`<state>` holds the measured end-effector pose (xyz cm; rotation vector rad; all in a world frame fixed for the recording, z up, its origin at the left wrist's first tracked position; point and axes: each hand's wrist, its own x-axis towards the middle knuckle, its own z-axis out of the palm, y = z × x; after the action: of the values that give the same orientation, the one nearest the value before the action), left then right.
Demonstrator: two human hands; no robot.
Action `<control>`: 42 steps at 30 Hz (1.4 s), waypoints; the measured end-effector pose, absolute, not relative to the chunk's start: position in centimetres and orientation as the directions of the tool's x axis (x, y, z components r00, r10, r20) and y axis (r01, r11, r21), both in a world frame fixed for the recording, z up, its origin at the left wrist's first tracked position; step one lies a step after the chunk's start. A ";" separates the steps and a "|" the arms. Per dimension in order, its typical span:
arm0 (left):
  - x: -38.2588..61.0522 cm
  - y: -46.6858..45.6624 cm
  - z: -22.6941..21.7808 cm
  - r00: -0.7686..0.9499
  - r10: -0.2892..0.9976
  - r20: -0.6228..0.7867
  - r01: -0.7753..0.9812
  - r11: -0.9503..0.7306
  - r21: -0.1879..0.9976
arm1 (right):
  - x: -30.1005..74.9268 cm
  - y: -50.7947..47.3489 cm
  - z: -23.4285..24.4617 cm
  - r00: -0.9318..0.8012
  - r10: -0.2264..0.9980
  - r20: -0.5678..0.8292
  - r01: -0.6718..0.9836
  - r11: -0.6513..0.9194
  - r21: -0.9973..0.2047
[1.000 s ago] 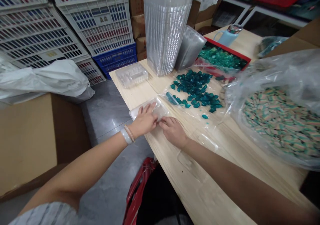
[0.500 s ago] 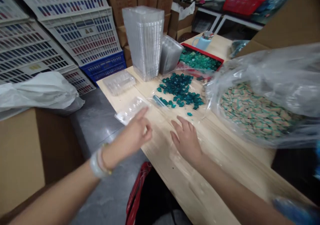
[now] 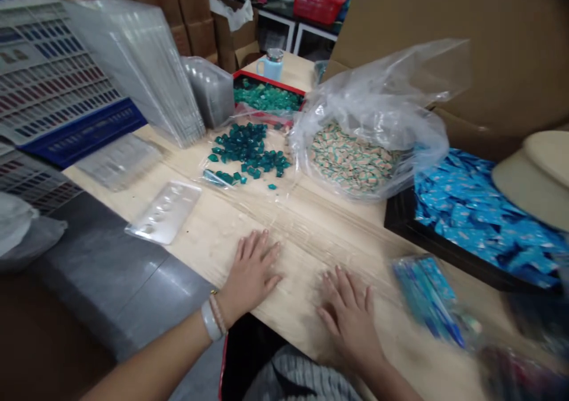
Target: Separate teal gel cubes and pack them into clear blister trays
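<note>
We have both hands empty and resting on the pale wooden table (image 3: 306,235), so we judge this a pause between handlings, with nothing gripped. Our left hand (image 3: 251,273), with a white band and a beaded bracelet (image 3: 211,320) at the wrist, lies open and flat, fingers spread, below and to the right of the clear plastic blister tray (image 3: 163,212), not touching it. Our right hand (image 3: 349,318) is open and flat too, further right of that tray. Its moulded hollows show plainly. Just above the tray, a heap of teal faceted pieces (image 3: 246,152) lies on a clear plastic sheet (image 3: 284,178). Further right of the tray sits a clear plastic bag (image 3: 377,110) of beige-and-green wrapped pieces, then a black tray of blue wrapped packets (image 3: 471,217). A blurred blue bundle (image 3: 427,297) shows near our right hand, too smeared to tell what it is. Any next move calls for lifting our fingers from the wood and closing them on a piece or tray
</note>
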<state>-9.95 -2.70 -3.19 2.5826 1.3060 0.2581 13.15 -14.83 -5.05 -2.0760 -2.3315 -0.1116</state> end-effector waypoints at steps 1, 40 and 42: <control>-11.1 -1.9 -3.0 0.579 0.813 0.062 0.770 -0.569 0.289 | 13.5 -14.5 -4.7 -0.123 0.989 0.085 0.992 0.122 0.019; -27.3 6.4 -3.4 0.177 0.984 0.024 0.931 -0.175 0.321 | -8.6 9.3 -4.1 -0.746 0.662 0.073 0.639 0.743 -0.201; -27.3 6.4 -3.4 0.181 0.983 0.022 0.930 -0.179 0.320 | -8.5 9.3 -4.1 -0.749 0.659 0.071 0.635 0.744 -0.206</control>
<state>-27.32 6.40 -3.45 2.2219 1.8430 0.3287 -8.47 9.27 -4.14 -1.0457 -2.8027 0.2539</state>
